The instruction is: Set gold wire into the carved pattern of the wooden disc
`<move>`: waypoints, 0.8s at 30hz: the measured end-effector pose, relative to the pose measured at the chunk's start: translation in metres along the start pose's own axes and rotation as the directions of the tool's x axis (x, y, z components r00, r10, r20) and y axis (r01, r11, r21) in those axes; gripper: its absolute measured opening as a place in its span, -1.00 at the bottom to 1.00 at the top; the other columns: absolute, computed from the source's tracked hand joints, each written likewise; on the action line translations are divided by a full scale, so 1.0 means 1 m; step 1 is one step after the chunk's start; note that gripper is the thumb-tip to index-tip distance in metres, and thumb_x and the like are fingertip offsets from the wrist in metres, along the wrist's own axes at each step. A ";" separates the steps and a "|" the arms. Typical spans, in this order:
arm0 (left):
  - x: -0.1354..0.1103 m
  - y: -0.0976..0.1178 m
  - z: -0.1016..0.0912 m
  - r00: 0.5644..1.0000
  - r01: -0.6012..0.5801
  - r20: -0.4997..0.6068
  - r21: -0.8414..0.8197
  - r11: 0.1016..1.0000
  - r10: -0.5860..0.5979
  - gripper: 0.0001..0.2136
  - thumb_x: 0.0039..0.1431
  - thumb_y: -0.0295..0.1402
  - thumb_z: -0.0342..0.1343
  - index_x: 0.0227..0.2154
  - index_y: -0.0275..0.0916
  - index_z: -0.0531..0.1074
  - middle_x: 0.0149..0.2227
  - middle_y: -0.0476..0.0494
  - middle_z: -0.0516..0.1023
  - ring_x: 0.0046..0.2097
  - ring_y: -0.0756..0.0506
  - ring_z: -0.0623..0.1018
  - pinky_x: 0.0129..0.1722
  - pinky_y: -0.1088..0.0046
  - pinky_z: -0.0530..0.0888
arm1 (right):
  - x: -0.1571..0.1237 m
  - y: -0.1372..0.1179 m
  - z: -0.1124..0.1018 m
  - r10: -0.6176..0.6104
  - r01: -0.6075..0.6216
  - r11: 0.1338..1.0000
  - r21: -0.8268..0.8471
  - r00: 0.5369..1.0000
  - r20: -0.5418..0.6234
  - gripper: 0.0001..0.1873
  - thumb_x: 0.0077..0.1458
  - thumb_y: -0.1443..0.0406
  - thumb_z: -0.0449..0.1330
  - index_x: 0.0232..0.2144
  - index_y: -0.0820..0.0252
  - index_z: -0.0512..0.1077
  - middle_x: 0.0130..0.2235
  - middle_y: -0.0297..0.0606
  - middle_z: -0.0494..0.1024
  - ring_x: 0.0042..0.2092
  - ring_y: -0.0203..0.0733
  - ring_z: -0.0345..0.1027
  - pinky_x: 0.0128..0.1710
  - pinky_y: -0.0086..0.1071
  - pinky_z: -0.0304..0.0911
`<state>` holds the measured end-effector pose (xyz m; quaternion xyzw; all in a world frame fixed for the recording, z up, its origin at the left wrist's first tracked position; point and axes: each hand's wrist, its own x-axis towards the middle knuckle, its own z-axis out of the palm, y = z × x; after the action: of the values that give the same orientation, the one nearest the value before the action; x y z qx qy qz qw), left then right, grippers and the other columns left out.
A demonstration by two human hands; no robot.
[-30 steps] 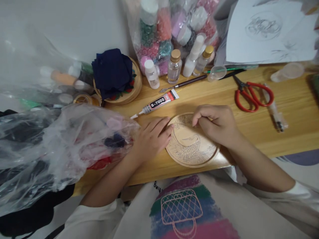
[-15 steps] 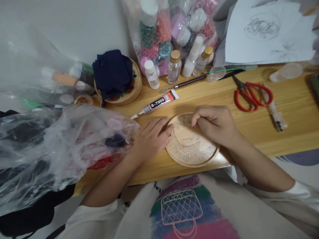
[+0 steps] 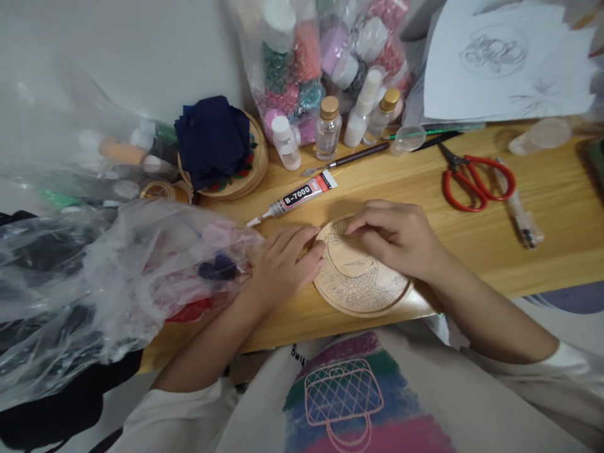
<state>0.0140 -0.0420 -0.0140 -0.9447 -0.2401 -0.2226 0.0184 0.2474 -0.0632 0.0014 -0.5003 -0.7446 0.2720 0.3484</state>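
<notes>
Shirt (image 3: 255, 409) nearest: white, w/ pink outline of a bag on purple, green, blue & pink bands; black lettering beside print, partly hidden, can't read. Then edge of wooden table (image 3: 292, 327). Round board (image 3: 361, 296) lies flat on it btwn the hands, bird in dark lines on its face. L hand (image 3: 287, 258) at board's left rim, fingers loosely bent, thumb & forefinger tips close; can't tell if clamped on anything. R hand (image 3: 401, 239) over board's upper right, fingers curled, thumb tucked under; can't tell if tips meet or pinch anything. Clear plastic bag (image 3: 155, 226) left of L hand, dark & red bits inside. Just past hands, tube (image 3: 297, 196): "B-7000", white on black; smaller print unreadable. Off to right, scissors (image 3: 476, 179), red handles. Further back, knife (image 3: 363, 155), dark handle; behind it, sm. bottles (image 3: 328, 129), gold & white caps. Back left, navy cloth (image 3: 212, 145) on round wooden box (image 3: 258, 170). Farthest: bag of jars (image 3: 306, 56), mixed colours; paper (image 3: 446, 88) w/ line drawings, incl. one in a circle.
</notes>
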 end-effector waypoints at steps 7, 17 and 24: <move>-0.001 0.000 0.001 1.000 0.009 0.016 -0.008 1.000 -0.008 -0.89 0.33 -0.41 0.06 -0.20 -0.24 0.49 -0.09 -0.21 0.55 -0.04 -0.16 0.52 -0.07 0.28 0.48 | 0.000 0.002 0.001 -0.034 0.034 0.999 -0.029 0.999 0.014 -0.75 0.09 0.47 0.06 -0.36 0.15 0.52 -0.39 -0.33 0.56 -0.45 -0.34 0.35 -0.45 -0.42 0.21; 0.000 0.000 0.002 1.000 0.006 0.006 0.012 1.000 -0.006 -0.89 0.34 -0.38 0.05 -0.20 -0.23 0.48 -0.10 -0.17 0.55 -0.07 -0.14 0.53 -0.08 0.30 0.51 | -0.001 0.001 0.000 -0.017 0.019 0.999 -0.035 0.999 0.043 -0.75 0.10 0.47 0.06 -0.32 0.15 0.51 -0.35 -0.31 0.60 -0.41 -0.32 0.39 -0.42 -0.42 0.23; -0.001 0.000 0.001 1.000 0.014 0.026 0.010 1.000 -0.014 -0.88 0.33 -0.40 0.05 -0.19 -0.22 0.48 -0.08 -0.19 0.55 -0.05 -0.14 0.53 -0.07 0.29 0.50 | -0.001 0.002 0.000 -0.004 0.007 0.999 -0.045 0.998 0.063 -0.76 0.10 0.46 0.07 -0.31 0.15 0.51 -0.35 -0.30 0.60 -0.39 -0.30 0.40 -0.38 -0.40 0.24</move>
<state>0.0129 -0.0420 -0.0153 -0.9458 -0.2479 -0.2091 0.0183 0.2484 -0.0630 -0.0006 -0.4971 -0.7625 0.2699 0.3142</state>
